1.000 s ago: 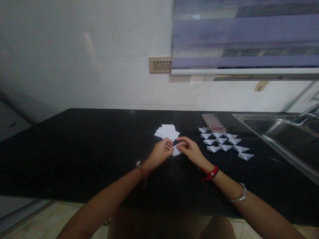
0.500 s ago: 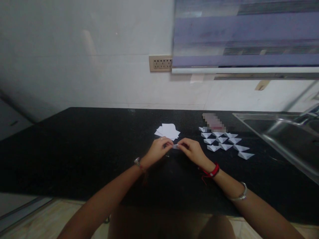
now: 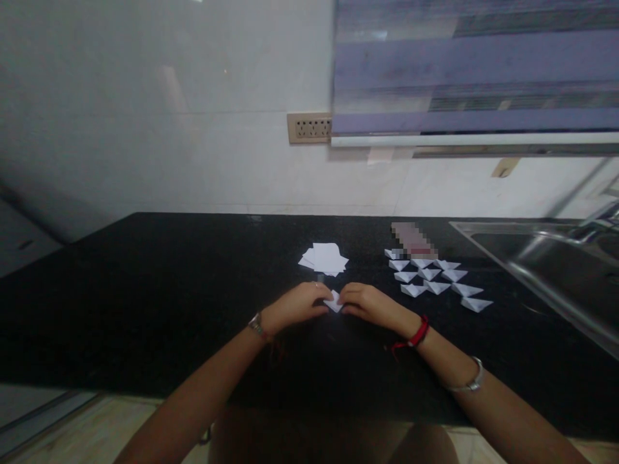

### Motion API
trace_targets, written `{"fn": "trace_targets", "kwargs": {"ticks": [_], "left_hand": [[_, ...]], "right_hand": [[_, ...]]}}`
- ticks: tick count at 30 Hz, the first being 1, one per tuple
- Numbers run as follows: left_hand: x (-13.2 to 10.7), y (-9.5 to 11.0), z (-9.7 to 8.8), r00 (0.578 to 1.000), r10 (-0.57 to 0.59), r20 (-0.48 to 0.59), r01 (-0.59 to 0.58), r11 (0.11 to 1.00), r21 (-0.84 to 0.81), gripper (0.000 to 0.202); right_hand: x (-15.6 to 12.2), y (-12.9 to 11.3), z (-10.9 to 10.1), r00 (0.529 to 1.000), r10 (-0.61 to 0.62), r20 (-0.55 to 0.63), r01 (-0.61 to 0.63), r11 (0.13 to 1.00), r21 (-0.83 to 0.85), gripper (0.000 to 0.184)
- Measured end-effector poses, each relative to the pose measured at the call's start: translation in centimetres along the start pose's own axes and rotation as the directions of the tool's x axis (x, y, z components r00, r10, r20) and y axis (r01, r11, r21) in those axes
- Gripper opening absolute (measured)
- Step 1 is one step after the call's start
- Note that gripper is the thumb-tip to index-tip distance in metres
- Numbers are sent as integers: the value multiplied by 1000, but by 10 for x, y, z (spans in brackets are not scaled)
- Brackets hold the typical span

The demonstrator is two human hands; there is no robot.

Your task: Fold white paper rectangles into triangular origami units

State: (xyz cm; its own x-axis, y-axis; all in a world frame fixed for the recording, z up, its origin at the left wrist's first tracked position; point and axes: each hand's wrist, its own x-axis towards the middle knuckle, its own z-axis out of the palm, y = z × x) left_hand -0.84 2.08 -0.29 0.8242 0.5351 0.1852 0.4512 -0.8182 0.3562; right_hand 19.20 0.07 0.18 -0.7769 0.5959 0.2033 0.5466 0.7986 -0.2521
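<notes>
My left hand [image 3: 296, 304] and my right hand [image 3: 366, 303] rest low on the black counter [image 3: 145, 290], fingertips meeting over a small white folded paper piece [image 3: 334, 301]. Both hands pinch it from either side; most of it is hidden under the fingers. Just behind them lies a small stack of white paper sheets [image 3: 324, 258]. To the right, several folded white paper triangles [image 3: 438, 281] lie in rows on the counter.
A steel sink [image 3: 551, 264] with a tap sits at the right end of the counter. A blurred-out small object [image 3: 413, 240] lies behind the triangles. A wall socket [image 3: 309, 127] and a window blind [image 3: 474, 71] are on the wall behind.
Both hands have come down from just above the counter onto its surface, pressing the paper piece flat. It shows now as a small white corner between the fingertips.
</notes>
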Motion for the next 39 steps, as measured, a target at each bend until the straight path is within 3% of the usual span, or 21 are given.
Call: {"fn": "trace_targets", "kwargs": {"ticks": [6,13,18,24,33,39], "left_hand": [[4,1,-3,998,-61,1,61,997,57,15],[3,-8,2,998,47,35,-54,968,244,23],[1,-9,3,996,90,27,-94,976,194,22],[4,-5,0,999,47,-7,-45,990,137,25],[5,-8,7,1000,24,-19,-20,981,191,22],[2,-8,8,984,-117,-132,138,977,162,14]], "right_hand": [[1,5,3,1000,4,-7,-4,1000,11,21],[3,6,2,999,-45,-13,45,999,-29,21],[5,3,0,998,-69,12,70,995,-72,23],[4,2,1,999,-50,-20,48,997,-60,23],[5,3,3,994,59,-90,-57,998,22,12],[8,5,9,979,146,-143,-136,988,74,13]]}}
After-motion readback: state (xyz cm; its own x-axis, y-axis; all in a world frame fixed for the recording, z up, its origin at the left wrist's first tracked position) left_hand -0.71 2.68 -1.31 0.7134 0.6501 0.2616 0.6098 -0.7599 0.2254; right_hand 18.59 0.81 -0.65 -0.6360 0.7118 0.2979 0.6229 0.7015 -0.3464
